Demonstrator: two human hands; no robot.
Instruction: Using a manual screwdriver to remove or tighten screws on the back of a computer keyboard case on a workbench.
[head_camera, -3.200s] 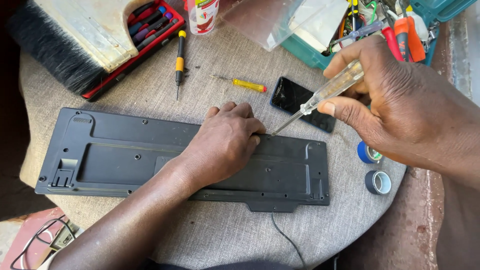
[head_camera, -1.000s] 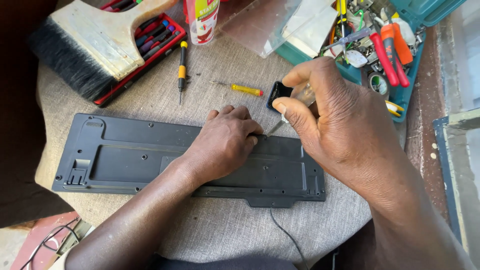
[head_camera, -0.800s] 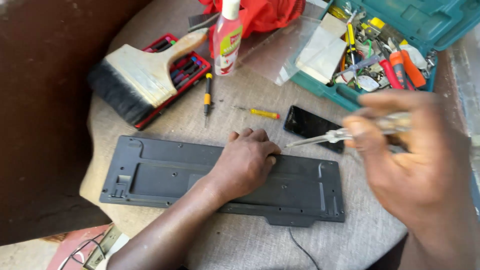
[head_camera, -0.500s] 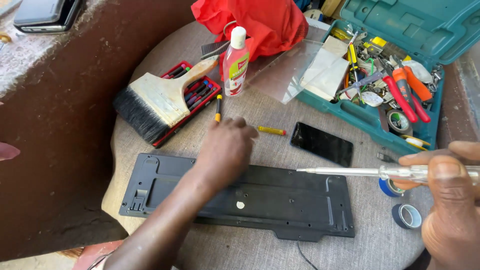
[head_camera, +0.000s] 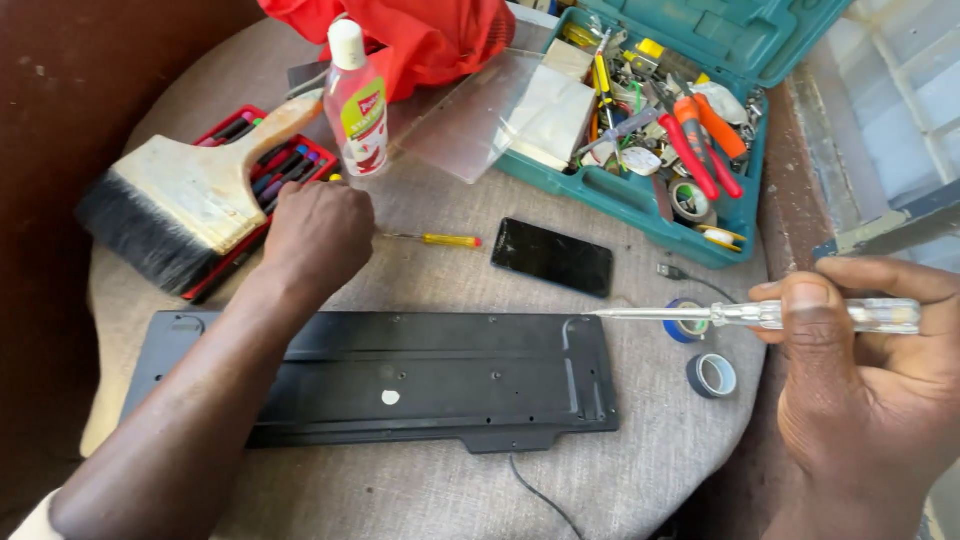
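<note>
Grey cloth covers the round table (head_camera: 640, 470) I am looking down on, with a dark wall on one side. At its middle lies a black keyboard (head_camera: 420, 375), turned back side up, and I take everything else from that.

What has changed: half a second ago my left hand (head_camera: 318, 238) hovered just over the keyboard's far edge; now it has gone past that edge and sits knuckles up, fingers curled down, on the cloth by the red pen case (head_camera: 262, 170) and the wide paintbrush (head_camera: 175, 205) lying across it. I cannot tell whether it grips anything beneath. My right hand (head_camera: 865, 385) has drawn off to the keyboard's right, past the table rim, clenched around the clear handle of a screwdriver (head_camera: 760, 315); the tip points back toward the keyboard's far right corner without touching it. So neither hand is on the keyboard any more, and it lies free; I judge the work on that back panel is paused.

Beyond the keyboard's far edge are a small yellow screwdriver (head_camera: 440, 240) and a dark phone (head_camera: 552, 257); farther off, a clear bottle with a white cap (head_camera: 356, 100) and an open teal toolbox (head_camera: 680, 120). Two tape rolls (head_camera: 712, 375) lie just right of the keyboard.
</note>
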